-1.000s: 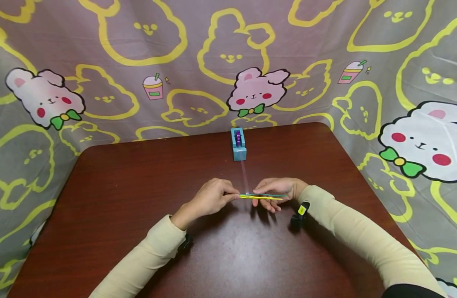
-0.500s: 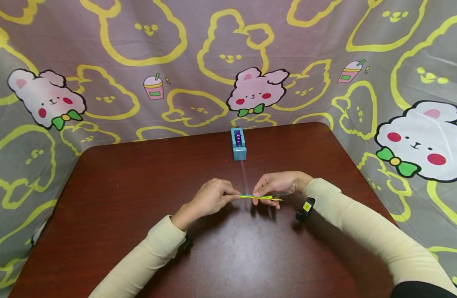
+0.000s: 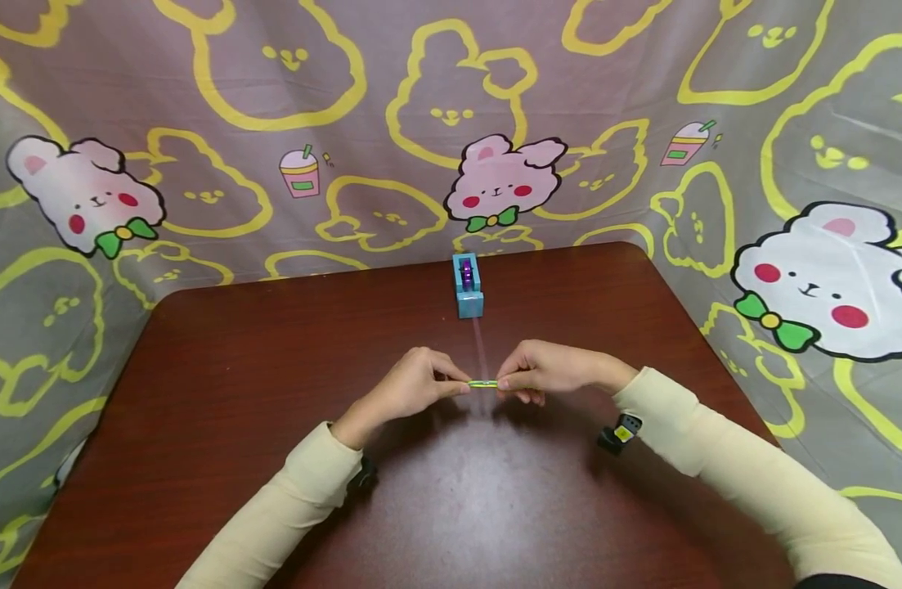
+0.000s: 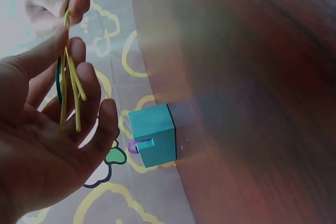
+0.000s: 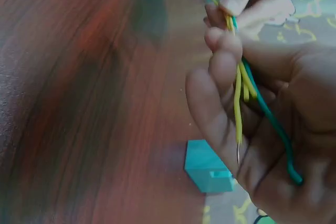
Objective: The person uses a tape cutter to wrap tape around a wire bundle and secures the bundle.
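A small bundle of yellow wires and a green wire spans the gap between both hands above the table. My left hand pinches its left end between thumb and fingertips. My right hand pinches it a short way to the right. In the left wrist view, loose yellow ends and a green strand hang beside my spread fingers. The right wrist view shows a yellow wire with a bare metal tip, and the longer green wire lying across my right palm.
A blue tape dispenser with a purple core stands behind the hands. From it a pale streak runs toward the wires. The dark wooden table is backed by a patterned curtain.
My right hand, earlier loosely spread under the wires, now pinches the bundle close to the left hand. Its wrist has shifted right, and the wires' right ends are covered in the head view.
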Motion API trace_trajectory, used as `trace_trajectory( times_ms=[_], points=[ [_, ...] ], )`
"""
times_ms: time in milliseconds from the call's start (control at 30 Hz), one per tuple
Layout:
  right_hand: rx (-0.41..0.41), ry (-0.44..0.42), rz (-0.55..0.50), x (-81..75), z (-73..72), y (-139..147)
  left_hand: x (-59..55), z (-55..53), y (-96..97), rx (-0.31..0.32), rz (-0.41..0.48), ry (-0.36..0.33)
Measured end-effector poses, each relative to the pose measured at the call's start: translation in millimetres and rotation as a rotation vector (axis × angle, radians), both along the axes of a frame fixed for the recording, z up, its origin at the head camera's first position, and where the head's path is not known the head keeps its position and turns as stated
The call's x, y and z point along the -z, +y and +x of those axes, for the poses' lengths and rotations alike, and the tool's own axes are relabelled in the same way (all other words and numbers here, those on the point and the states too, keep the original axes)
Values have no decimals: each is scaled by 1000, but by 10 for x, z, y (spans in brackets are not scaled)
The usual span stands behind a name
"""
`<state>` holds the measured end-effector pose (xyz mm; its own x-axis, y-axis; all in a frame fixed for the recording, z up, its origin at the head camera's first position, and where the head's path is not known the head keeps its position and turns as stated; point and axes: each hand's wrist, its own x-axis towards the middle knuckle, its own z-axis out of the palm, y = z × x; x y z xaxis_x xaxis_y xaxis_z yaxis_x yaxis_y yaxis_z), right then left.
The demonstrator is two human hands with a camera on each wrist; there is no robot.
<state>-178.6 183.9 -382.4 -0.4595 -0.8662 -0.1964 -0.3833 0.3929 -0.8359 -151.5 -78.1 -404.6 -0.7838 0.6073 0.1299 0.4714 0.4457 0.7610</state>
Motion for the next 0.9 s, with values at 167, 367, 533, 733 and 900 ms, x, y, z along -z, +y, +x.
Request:
trace_trajectory(
  times_ms=[167, 367, 533, 733, 900],
  points=[
    [16, 310, 23, -16, 110, -4, 43, -127, -19, 61, 9, -172],
    [37, 670, 23, 34, 234, -25, 139, -301, -64, 104, 75, -544],
    [49, 945, 31, 84, 308, -43, 218, -375, -73, 118, 146, -776],
    [41, 1159, 61, 148, 353, -35, 242, -393, -46, 185, 171, -879],
    [20, 1274, 87, 198, 366, -14, 220, -379, -29, 198, 174, -901]
  ],
)
